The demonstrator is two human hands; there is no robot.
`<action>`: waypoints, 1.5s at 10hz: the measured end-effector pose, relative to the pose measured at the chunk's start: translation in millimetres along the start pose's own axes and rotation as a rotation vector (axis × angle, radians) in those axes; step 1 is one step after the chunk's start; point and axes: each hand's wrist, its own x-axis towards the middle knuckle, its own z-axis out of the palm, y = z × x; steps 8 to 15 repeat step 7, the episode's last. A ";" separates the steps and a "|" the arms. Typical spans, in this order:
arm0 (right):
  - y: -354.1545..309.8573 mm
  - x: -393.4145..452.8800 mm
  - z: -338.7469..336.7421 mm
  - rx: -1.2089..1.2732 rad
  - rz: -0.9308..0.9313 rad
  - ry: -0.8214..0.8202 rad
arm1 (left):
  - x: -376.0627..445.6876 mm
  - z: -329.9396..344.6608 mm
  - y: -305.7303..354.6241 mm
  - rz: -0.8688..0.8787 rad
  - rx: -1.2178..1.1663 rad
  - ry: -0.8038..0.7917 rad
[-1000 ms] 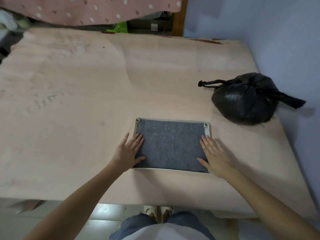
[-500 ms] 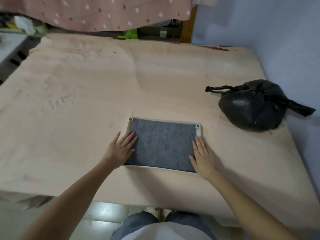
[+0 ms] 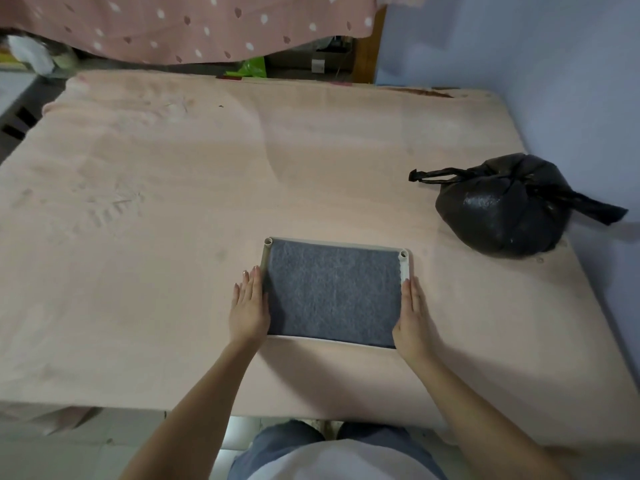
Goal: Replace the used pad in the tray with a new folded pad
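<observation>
My left hand (image 3: 250, 308) lies flat with its fingers straight and together, pressed along the left edge of the tray (image 3: 337, 241); my right hand (image 3: 412, 315) does the same against the right edge. Neither is gripping anything; they bracket the tray from outside. The tray sits on the bed (image 3: 156, 220), near its front edge, and a dark grey pad (image 3: 334, 292) fills it nearly wall to wall, flat and without visible wrinkles. I judge this to be the settling step, squaring the tray with the pad already seated, though I cannot tell from here whether this pad is the new one or the used one.

To do it well, I should keep both palms even so the tray does not twist on the soft cover, then run my fingers along the pad's borders to check that each corner is tucked under the two small posts at the far corners. A tied black plastic bag (image 3: 502, 206) sits well apart to the right.
</observation>
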 end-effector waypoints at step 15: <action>-79.9 27.7 -29.9 -0.230 0.025 -0.026 | 14.5 -15.6 34.4 -0.072 0.074 0.014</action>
